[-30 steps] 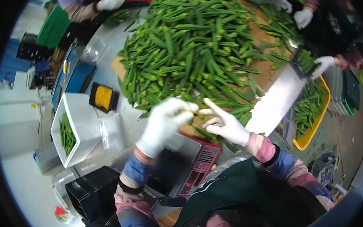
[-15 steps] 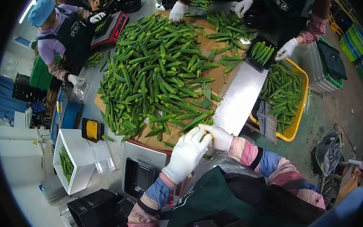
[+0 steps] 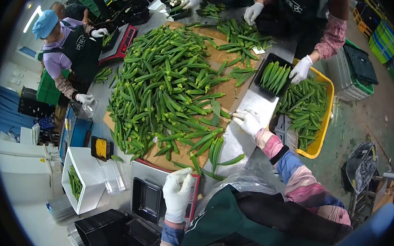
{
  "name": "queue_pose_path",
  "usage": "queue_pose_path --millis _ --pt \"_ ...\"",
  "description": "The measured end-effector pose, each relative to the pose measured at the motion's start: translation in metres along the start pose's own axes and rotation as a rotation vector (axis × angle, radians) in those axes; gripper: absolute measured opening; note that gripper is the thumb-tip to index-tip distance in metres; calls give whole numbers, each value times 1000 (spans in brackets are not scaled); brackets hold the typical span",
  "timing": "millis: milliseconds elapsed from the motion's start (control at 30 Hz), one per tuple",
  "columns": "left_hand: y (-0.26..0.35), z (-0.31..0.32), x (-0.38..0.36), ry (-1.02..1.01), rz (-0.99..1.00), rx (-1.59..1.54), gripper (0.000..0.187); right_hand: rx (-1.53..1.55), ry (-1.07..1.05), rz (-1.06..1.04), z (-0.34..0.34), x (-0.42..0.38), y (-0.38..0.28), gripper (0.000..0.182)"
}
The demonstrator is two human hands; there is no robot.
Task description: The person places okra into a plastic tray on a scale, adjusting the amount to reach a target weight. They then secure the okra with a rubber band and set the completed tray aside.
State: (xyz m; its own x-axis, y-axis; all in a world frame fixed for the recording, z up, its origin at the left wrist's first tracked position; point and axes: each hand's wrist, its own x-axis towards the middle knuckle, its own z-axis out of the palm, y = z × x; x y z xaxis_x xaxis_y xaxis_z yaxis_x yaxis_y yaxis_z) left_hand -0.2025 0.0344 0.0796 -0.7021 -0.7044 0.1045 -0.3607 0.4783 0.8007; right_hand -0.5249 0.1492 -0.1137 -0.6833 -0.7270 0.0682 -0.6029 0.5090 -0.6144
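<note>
My left hand (image 3: 177, 190), in a white glove, is curled closed beside the scale (image 3: 160, 171). Whether anything is inside its fingers is hidden; an okra pod (image 3: 195, 162) lies close to the fingertips. My right hand (image 3: 248, 121), also gloved, is over the metal tabletop (image 3: 241, 143) with its fingers stretched out, at the near right edge of the big okra pile (image 3: 158, 84). Between my hands, several loose okra pods (image 3: 215, 154) lie at the table's front edge. On the scale sits a black plastic tray (image 3: 146, 198) with no okra in it.
Across the table, a co-worker's gloved hand (image 3: 301, 69) touches a black tray of okra (image 3: 261, 85). A yellow crate (image 3: 326, 119) of okra stands at right. At left are a white foam box (image 3: 92, 188) and stacked black trays (image 3: 99, 228). Another co-worker stands by a red scale (image 3: 128, 39).
My hands were together and have parted: the left down and leftward, the right up and rightward. Loose okra pods now show between them. The co-worker's okra tray has come nearer.
</note>
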Motion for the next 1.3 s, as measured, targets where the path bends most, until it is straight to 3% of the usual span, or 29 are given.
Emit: queue_pose_path --millis 33,100,167,200,267,333,367,400,433,567,600,633,700,800,900,933,1033,1067,1167,1233,1267,1300 --pt "-3 -1 -6 35 -52 -34 11 -77 113 -99 -1 0 1 27" --pt "-9 -2 -15 105 -156 -102 9 -11 151 -108 -8 3 6 27" --pt "-2 -4 -20 170 -198 -115 2 274 -6 72 -44 12 2 26" --pt "-4 -5 -25 220 -207 -122 2 412 56 166 -58 11 -2 26" --pt "7 -6 -29 354 -262 -75 5 275 184 209 -104 9 -11 24" --pt "-3 -21 -42 453 -198 212 13 -20 404 63 -111 23 35 17" --pt "-4 -29 -47 489 -171 330 19 3 418 36 -116 32 58 16" --pt "-15 -31 -57 647 -292 190 34 -124 297 64 -126 48 83 19" --pt "-32 -48 -70 642 -279 376 45 -141 437 -111 -131 55 83 19" --pt "-68 -104 -111 754 -439 776 58 -196 158 10 -112 97 113 31" --pt "-81 -114 -126 761 -559 838 62 -221 73 55 -104 103 120 34" --pt "-93 -121 -140 781 -616 893 62 -196 -66 187 -108 106 113 38" --pt "-113 -126 -162 811 -748 797 64 -274 -213 270 -102 117 128 36" --pt "-156 -122 -196 955 -760 102 67 -165 -194 208 -102 120 148 33" --pt "-137 -109 -188 890 -971 -216 57 -162 -226 197 -127 107 110 35" --pt "-134 -101 -180 943 -955 -179 42 -151 -205 185 -130 107 106 34" --pt "-148 -100 -187 836 -884 -274 31 -163 -159 116 -148 104 69 34" --pt "-166 -96 -189 942 -803 -312 27 -171 -147 84 -157 104 45 34" --pt "-125 -90 -158 961 -826 -289 34 -76 -153 -27 -162 109 -4 34" --pt "-158 -92 -174 847 -793 58 36 7 -125 -176 -156 102 -61 31" --pt "-146 -96 -169 757 -788 132 37 93 -192 -171 -147 100 -87 30" --pt "-134 -95 -163 809 -804 45 36 176 -272 -162 -132 99 -107 28"
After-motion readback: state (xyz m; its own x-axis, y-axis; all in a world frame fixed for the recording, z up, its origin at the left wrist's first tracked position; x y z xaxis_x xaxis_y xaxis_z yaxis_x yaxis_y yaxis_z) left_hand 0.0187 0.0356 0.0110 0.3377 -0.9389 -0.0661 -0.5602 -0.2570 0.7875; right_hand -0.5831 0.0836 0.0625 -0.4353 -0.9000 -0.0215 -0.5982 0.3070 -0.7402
